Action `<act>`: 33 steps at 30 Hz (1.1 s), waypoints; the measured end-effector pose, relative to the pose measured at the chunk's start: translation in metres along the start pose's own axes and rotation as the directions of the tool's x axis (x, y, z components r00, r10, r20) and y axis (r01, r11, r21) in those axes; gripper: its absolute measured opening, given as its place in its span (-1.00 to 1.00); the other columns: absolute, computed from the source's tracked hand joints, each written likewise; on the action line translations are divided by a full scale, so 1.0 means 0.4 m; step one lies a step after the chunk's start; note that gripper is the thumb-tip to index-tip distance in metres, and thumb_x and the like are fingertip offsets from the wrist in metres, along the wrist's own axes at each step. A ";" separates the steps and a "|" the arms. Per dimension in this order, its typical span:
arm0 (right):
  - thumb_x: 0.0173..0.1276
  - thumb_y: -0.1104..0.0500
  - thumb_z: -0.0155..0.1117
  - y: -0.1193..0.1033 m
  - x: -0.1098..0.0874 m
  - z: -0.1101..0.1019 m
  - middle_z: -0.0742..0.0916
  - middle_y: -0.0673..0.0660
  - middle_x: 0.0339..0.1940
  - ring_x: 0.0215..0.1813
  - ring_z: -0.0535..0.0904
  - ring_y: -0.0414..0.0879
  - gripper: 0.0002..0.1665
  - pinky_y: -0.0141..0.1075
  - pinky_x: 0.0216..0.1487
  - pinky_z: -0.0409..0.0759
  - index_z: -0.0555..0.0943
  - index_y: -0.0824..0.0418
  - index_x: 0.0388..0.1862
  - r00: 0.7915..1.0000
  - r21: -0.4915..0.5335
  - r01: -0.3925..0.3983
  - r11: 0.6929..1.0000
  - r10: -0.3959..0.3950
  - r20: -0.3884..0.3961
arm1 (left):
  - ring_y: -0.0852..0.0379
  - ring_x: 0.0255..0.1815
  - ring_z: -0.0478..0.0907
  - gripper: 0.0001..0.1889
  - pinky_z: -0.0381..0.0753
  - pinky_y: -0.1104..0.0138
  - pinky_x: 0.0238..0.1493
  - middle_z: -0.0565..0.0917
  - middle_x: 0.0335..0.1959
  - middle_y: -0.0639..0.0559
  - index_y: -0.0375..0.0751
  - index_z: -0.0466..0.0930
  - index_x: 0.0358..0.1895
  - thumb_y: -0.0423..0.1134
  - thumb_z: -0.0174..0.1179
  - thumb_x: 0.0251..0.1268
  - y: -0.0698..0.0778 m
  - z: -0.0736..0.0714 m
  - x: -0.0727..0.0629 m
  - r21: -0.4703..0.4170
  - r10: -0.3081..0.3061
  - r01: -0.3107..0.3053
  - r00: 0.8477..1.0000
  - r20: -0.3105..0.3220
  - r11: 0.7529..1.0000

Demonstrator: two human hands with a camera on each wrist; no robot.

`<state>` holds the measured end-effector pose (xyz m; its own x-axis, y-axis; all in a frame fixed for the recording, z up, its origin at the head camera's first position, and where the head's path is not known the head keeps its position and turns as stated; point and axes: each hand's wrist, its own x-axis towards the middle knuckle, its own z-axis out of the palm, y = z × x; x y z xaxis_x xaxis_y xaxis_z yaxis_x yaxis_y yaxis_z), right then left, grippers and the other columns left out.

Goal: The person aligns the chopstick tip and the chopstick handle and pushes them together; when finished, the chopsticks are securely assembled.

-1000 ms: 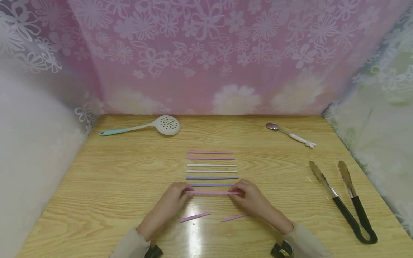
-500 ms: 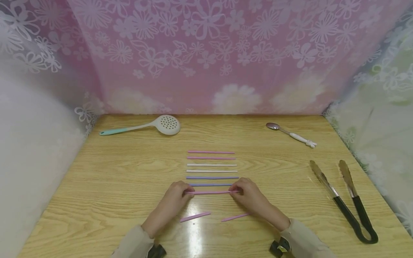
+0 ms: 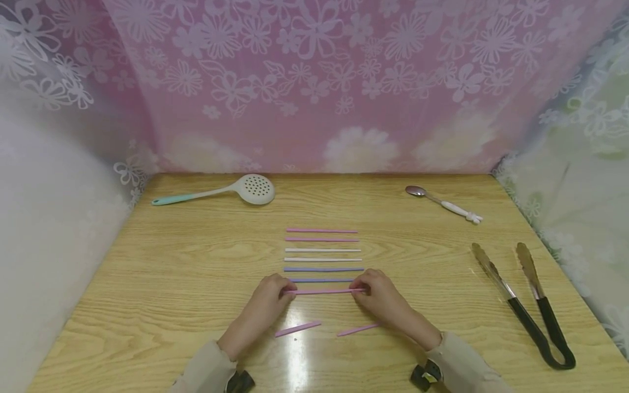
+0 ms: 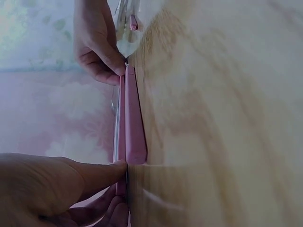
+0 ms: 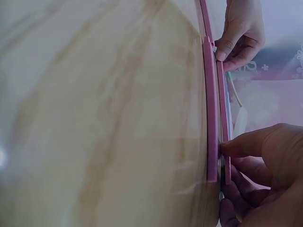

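Note:
In the head view a pink chopstick (image 3: 324, 291) lies crosswise between my hands. My left hand (image 3: 264, 299) pinches its left end, and my right hand (image 3: 382, 296) pinches the right end. Just beyond it, a row of parallel chopsticks runs away from me: two blue ones (image 3: 324, 269), two white ones (image 3: 321, 250) and two pink ones (image 3: 321, 239). Closer to me lie two shorter pink stick pieces, the left piece (image 3: 298, 328) and the right piece (image 3: 357, 330), partly behind my right wrist. The left wrist view shows thumb and fingers on the held chopstick (image 4: 121, 127).
A slotted skimmer (image 3: 255, 189) with a mint handle lies at the back left of the wooden table (image 3: 162, 284). At the back right is a spoon (image 3: 454, 209) with a white handle. Black-handled tongs (image 3: 528, 322) lie spread at the right. Floral cloth (image 3: 314, 98) encloses the table.
My right hand has shifted slightly away from me and tilted its end of the pink chopstick a little. Both hands keep their hold. The other things lie as before.

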<state>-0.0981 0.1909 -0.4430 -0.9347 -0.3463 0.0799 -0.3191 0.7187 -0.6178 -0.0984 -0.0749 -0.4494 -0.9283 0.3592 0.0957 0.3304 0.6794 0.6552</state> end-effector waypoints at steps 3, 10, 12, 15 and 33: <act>0.17 0.33 0.36 -0.001 -0.001 0.000 0.65 -0.02 -0.36 -0.19 0.49 -0.11 -0.92 -0.24 -0.14 0.50 0.69 0.20 -0.35 1.000 -0.002 -0.014 1.000 0.014 0.001 | 0.09 -0.29 0.51 -0.96 0.56 0.25 -0.23 0.62 -0.38 -0.01 -0.30 0.67 -0.33 -0.43 0.25 0.20 0.001 -0.001 -0.002 -0.004 -0.006 0.006 1.000 0.004 1.000; 0.14 0.29 0.40 -0.002 -0.010 -0.006 0.67 0.00 -0.32 -0.17 0.53 -0.09 -0.89 -0.16 -0.07 0.51 0.70 0.21 -0.31 0.999 0.024 -0.032 0.999 0.033 -0.042 | 0.04 -0.22 0.54 -0.93 0.57 0.18 -0.13 0.65 -0.33 -0.03 -0.29 0.67 -0.28 -0.42 0.25 0.18 0.007 -0.005 -0.010 0.012 -0.006 0.006 1.000 -0.023 1.000; 0.14 0.30 0.41 -0.004 -0.016 -0.010 0.67 0.00 -0.32 -0.18 0.53 -0.08 -0.87 -0.16 -0.09 0.53 0.69 0.22 -0.30 0.998 0.038 -0.023 0.999 0.026 -0.063 | 0.04 -0.20 0.54 -0.93 0.57 0.17 -0.11 0.66 -0.31 -0.02 -0.28 0.67 -0.27 -0.40 0.26 0.19 0.011 -0.008 -0.015 0.025 -0.002 0.003 0.999 -0.041 1.000; 0.14 0.31 0.40 -0.005 -0.027 -0.014 0.66 -0.02 -0.33 -0.19 0.54 -0.10 -0.87 -0.20 -0.10 0.55 0.69 0.21 -0.29 0.997 0.054 -0.006 0.999 0.011 -0.081 | 0.05 -0.20 0.54 -0.91 0.58 0.19 -0.11 0.67 -0.29 -0.02 -0.27 0.67 -0.25 -0.39 0.26 0.18 0.019 -0.015 -0.025 0.038 0.011 -0.009 0.998 -0.057 0.999; 0.17 0.02 0.40 -0.013 -0.119 -0.033 0.64 -0.09 -0.18 -0.07 0.46 -0.14 -0.67 -0.27 -0.04 0.53 0.65 0.14 -0.13 0.993 0.097 0.080 0.992 -0.088 0.082 | 0.06 -0.09 0.54 -0.74 0.58 0.24 -0.05 0.68 -0.15 0.07 -0.23 0.65 -0.07 -0.14 0.15 0.34 0.049 -0.015 -0.119 -0.189 0.021 0.007 0.988 0.150 0.982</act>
<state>-0.0539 0.2115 -0.4332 -0.8869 -0.4566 0.0701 -0.3766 0.6268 -0.6821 -0.0487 -0.0826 -0.4366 -0.8851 0.4654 -0.0038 0.2854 0.5492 0.7855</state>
